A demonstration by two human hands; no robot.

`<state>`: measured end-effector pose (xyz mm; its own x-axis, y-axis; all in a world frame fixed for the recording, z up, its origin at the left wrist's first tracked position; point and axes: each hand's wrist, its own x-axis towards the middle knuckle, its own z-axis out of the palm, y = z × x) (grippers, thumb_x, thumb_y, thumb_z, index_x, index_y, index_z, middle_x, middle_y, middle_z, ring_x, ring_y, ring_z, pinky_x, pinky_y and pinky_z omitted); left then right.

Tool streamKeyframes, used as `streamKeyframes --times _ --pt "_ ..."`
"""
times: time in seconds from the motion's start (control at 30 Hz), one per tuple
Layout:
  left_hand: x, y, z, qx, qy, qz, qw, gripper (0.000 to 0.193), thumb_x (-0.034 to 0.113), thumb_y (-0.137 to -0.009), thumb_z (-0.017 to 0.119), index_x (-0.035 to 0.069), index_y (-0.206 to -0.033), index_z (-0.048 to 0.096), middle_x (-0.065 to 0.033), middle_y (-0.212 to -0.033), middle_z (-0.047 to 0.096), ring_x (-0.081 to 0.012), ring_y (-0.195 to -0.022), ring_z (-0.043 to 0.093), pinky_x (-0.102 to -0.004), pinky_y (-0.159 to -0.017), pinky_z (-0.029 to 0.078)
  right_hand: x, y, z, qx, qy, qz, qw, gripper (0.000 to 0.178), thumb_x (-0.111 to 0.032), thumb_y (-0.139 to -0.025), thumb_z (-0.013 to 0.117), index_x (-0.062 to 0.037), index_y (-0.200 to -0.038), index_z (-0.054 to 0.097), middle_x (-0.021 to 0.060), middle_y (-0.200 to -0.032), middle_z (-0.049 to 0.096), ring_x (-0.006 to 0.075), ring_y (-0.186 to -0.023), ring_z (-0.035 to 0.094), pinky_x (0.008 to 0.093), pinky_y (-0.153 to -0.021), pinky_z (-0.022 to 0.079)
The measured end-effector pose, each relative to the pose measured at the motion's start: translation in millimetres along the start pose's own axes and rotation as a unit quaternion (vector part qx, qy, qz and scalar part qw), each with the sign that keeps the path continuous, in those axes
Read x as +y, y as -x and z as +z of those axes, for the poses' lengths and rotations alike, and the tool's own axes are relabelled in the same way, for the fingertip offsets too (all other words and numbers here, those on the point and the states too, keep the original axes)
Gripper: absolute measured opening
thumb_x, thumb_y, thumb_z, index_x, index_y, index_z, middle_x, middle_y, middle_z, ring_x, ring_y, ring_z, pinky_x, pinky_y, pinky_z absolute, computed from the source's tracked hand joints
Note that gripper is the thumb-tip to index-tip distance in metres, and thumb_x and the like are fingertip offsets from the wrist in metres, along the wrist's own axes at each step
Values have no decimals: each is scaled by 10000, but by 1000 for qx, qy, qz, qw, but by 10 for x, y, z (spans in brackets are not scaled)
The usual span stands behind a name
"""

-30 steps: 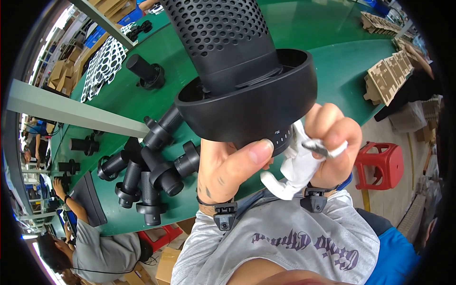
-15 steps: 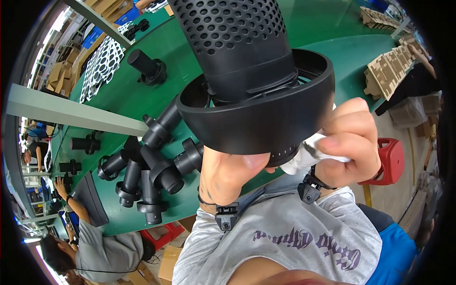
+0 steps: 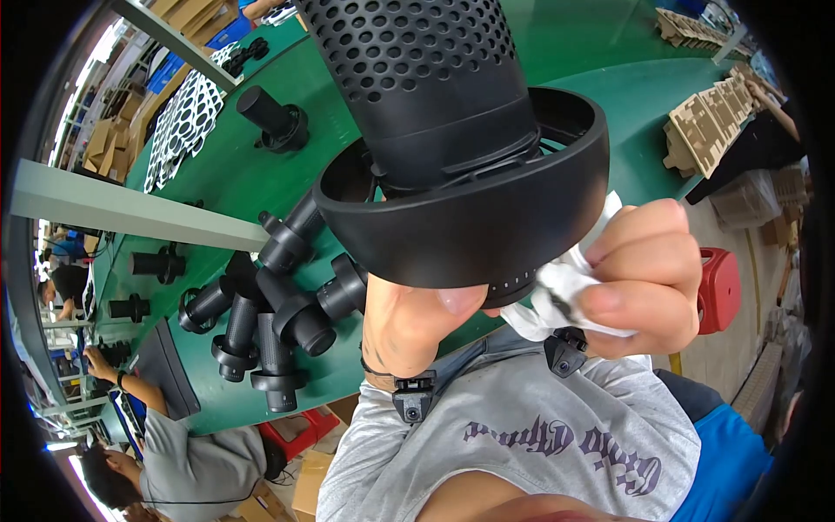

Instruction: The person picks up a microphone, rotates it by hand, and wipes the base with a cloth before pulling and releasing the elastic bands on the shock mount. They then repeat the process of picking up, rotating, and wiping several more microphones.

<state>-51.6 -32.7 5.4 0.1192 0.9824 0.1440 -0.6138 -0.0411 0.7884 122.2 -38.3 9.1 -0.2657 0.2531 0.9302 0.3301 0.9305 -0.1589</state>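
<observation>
A large black cylindrical part [image 3: 461, 222] with a perforated upper section and a wide ring round its lower body is held up close before me. My left hand [image 3: 409, 326] grips its base from below, thumb pressed under the ring; the rest of those fingers are hidden behind it. My right hand [image 3: 648, 278] is closed on a crumpled white cloth [image 3: 552, 300] with a dark smudge. That cloth lies against the lower right of the part, near a row of small pale marks. Several similar black parts [image 3: 300, 309] lie heaped on the table, left of my left hand.
Another black part [image 3: 274, 120] stands farther back on the green table [image 3: 574, 74]. A grey post [image 3: 139, 204] crosses at left. Moulded pulp trays [image 3: 713, 126] sit at the right edge beside a person. A co-worker [image 3: 196, 461] sits lower left. A red stool [image 3: 718, 291] is at right.
My right hand and the cloth have shifted slightly right and down, and the cloth is bunched differently. The held part has moved a little left. The co-worker's hand at left has moved.
</observation>
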Motion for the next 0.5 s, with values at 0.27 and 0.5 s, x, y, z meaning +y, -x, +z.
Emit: streamKeyframes --times 0.27,0.5 --pt "-67 1 -75 -23 16 -44 999 592 282 -653 713 -33 -1123 536 -99 -902 619 -157 -690 595 -276 -552 480 -45 3 -39 -52 -47 20 997 237 31 -708 687 -8 -933 621 63 -801 530 200 -713 503 296 -599 404" --pt "-37 37 -60 -30 18 -59 998 582 261 -655 694 -28 -1132 530 -108 -916 623 -169 -709 607 -283 -565 495 -36 0 132 4 47 -1 999 297 71 -643 676 -3 -928 638 58 -772 521 203 -710 502 287 -592 402"
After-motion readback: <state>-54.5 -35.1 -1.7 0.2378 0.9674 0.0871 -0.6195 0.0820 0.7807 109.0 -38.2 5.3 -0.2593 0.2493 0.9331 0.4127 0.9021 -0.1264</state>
